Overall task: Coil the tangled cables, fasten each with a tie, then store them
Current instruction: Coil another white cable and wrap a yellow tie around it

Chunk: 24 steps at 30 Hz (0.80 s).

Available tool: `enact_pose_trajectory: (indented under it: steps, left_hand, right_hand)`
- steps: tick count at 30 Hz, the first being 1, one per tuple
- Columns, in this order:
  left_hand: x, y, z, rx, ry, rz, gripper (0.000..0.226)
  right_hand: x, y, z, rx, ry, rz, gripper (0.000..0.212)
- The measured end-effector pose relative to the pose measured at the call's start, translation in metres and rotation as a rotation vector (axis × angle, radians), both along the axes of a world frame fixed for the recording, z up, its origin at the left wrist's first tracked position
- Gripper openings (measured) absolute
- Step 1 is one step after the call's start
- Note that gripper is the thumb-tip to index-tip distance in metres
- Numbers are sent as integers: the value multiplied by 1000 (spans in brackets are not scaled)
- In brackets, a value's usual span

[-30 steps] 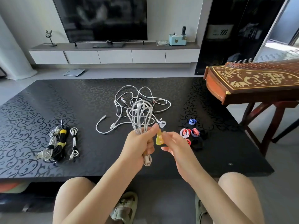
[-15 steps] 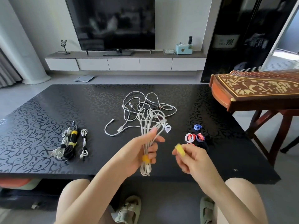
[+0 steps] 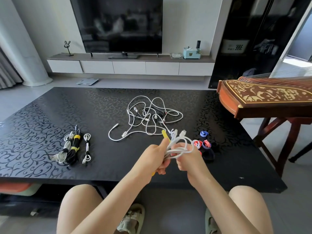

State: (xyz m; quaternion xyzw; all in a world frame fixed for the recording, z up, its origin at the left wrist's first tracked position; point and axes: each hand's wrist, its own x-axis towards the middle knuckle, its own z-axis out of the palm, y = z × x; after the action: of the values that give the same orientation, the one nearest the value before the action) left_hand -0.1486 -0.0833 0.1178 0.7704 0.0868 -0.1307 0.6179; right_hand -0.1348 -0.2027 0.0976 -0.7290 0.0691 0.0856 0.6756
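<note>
My left hand (image 3: pixel 154 158) grips a coiled white cable (image 3: pixel 178 145) together with a yellow tie (image 3: pixel 165 135) that sticks up past my thumb. My right hand (image 3: pixel 189 157) holds the other side of the coil, fingers curled round its loops. A tangle of white and dark cables (image 3: pixel 150 115) lies on the black table (image 3: pixel 50 115) beyond my hands. Three tied bundles (image 3: pixel 72 146) lie at the left. Rolled ties in red, blue and black (image 3: pixel 203 144) sit to the right of my hands.
A wooden zither (image 3: pixel 266 97) on a stand juts in beside the table's right edge. A TV (image 3: pixel 118 24) and a low cabinet stand against the far wall. My knees and sandals show below the table's front edge.
The coil tipped from upright to lying sideways between both hands. My right hand, which held the yellow tie apart from the coil, came in and took hold of the loops; the tie is now by my left thumb.
</note>
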Motion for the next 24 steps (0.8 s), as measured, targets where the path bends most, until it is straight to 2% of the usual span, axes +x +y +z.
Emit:
enact_pose_trajectory:
  steps: [2,5,8,10,13,16,18,24]
  left_hand:
    - [0,-1,0,0,-9,36,66]
    - [-2,-3,-2,20,-80,66,55]
    - [-5,-5,-6,45,-225,118,37]
    - [-5,-5,-5,-3,-319,137,27]
    - [-5,-6,-3,-32,-393,173,30]
    - [-5,-6,-1,-44,-431,259,30]
    - [-2,-4,0,-12,-449,309,30]
    - [1,-7,-1,137,-444,353,27]
  right_hand:
    - [-6,6,4,-25,-62,73,33]
    - [-8,2,5,-56,-103,25,39]
    - [-11,0,5,17,-73,25,41]
    - [-12,1,5,28,-37,24,42]
    - [-15,-3,7,42,-53,96,41]
    - [-26,-12,7,185,-122,159,24]
    - [-37,-17,5,251,-171,143,22]
    - [-63,-23,4,-11,-464,5,26]
